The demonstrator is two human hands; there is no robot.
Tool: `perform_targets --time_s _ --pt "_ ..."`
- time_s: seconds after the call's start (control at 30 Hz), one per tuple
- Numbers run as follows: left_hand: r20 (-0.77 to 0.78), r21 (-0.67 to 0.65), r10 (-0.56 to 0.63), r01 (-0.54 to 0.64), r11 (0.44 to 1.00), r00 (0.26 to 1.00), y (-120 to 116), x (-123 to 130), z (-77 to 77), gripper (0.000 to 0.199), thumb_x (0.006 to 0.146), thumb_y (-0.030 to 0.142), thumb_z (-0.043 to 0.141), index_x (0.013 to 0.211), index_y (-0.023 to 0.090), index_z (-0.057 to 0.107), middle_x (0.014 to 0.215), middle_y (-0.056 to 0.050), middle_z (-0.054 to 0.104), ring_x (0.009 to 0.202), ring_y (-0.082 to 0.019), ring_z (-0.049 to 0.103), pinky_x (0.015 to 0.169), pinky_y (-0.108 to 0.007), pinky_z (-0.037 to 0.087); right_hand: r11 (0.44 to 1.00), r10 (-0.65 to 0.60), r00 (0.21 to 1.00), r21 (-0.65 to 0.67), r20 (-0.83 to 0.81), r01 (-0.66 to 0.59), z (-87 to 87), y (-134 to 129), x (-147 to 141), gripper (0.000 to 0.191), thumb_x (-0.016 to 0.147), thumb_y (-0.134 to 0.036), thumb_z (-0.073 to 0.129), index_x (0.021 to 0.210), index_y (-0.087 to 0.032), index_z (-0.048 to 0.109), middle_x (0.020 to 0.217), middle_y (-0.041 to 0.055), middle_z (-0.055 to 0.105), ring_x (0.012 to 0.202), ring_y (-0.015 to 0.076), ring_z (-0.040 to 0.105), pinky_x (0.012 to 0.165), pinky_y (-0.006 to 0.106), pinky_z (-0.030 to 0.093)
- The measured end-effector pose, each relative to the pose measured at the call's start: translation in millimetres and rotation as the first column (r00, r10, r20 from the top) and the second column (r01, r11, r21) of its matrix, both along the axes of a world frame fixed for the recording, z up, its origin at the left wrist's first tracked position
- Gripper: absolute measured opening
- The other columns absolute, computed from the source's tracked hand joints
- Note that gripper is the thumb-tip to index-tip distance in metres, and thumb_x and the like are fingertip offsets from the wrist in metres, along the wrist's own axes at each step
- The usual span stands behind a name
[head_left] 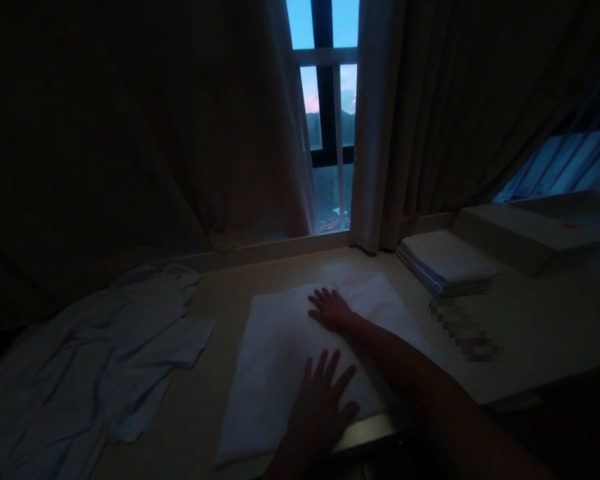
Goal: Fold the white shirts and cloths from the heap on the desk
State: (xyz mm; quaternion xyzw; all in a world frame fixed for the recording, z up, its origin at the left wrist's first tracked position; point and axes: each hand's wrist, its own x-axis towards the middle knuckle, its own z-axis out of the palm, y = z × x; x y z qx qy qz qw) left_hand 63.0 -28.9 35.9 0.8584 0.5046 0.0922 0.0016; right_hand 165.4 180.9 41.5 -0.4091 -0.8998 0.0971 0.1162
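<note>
A white cloth lies spread flat on the pale surface, roughly rectangular. My left hand rests over its near part with the fingers spread, holding nothing. Farther back, my right hand lies palm down on the cloth, fingers apart, its forearm coming in from the lower right. Light shirts or similar garments lie in a loose, rumpled heap to the left. At the right stands a neat stack of folded cloths.
A pale box sits behind the folded stack. Dark curtains hang along the back, with a narrow window between them. A blurred, pixelated patch lies at the right. The surface's front edge runs along the lower right.
</note>
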Motion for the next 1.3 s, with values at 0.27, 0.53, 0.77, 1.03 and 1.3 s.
perform_targets --time_s 0.27,0.53,0.77,1.03,1.3 --pt "0.0 -0.069 0.02 -0.02 0.997 1.0 -2 -1 8.1 0.064 0.088 0.06 0.036 0.146 0.046 0.015 0.16 0.003 0.006 0.145 -0.031 0.011 0.113 -0.061 0.02 0.973 -0.227 0.972 -0.018 0.055 0.228 2.8 47 27 0.055 0.096 -0.056 0.033 0.142 -0.026 0.04 0.152 0.0094 0.033 0.137 0.0284 0.031 0.111 0.052 0.022" --pt "0.008 -0.077 0.0 0.0 0.997 1.0 -1 -2 4.9 0.063 0.089 0.058 0.036 0.147 0.044 0.014 0.16 0.001 0.006 0.146 -0.03 0.009 0.114 -0.061 0.016 0.935 -0.352 0.932 0.063 0.08 0.348 10.9 47 112 0.032 0.094 -0.033 0.054 0.122 -0.019 0.055 0.125 0.0099 0.055 0.106 0.0219 0.058 0.088 0.043 0.05" --pt "0.005 -0.033 -0.017 0.017 0.999 1.0 3 -5 -2.7 0.062 0.089 0.057 0.037 0.146 0.043 0.017 0.16 0.001 0.008 0.145 -0.03 0.011 0.114 -0.059 0.017 0.953 -0.225 0.968 0.231 0.112 0.195 10.8 -14 156 0.058 0.098 -0.049 0.028 0.148 -0.021 0.029 0.156 0.0094 0.021 0.143 0.0299 0.016 0.114 0.053 0.014" --pt "-0.005 0.019 0.058 -0.058 0.998 0.998 0 -7 -13.7 0.063 0.09 0.057 0.034 0.148 0.04 0.015 0.159 -0.001 0.011 0.145 -0.026 0.016 0.115 -0.052 0.019 0.88 -0.476 0.874 0.05 0.099 0.473 -35.3 -68 187 0.066 0.095 -0.061 0.016 0.15 -0.024 0.025 0.156 0.0084 0.02 0.144 0.0274 0.012 0.113 0.051 0.009" --pt "-0.152 0.039 0.491 -0.491 0.87 0.858 28 -132 -9.9 0.066 0.09 0.056 0.027 0.148 0.025 0.025 0.157 -0.009 0.018 0.145 -0.031 0.013 0.113 -0.057 0.014 0.888 -0.459 0.885 0.059 0.077 0.455 -38.1 -66 188 0.066 0.095 -0.061 0.014 0.15 -0.025 0.024 0.157 0.0067 0.018 0.145 0.0261 0.008 0.114 0.05 0.002"
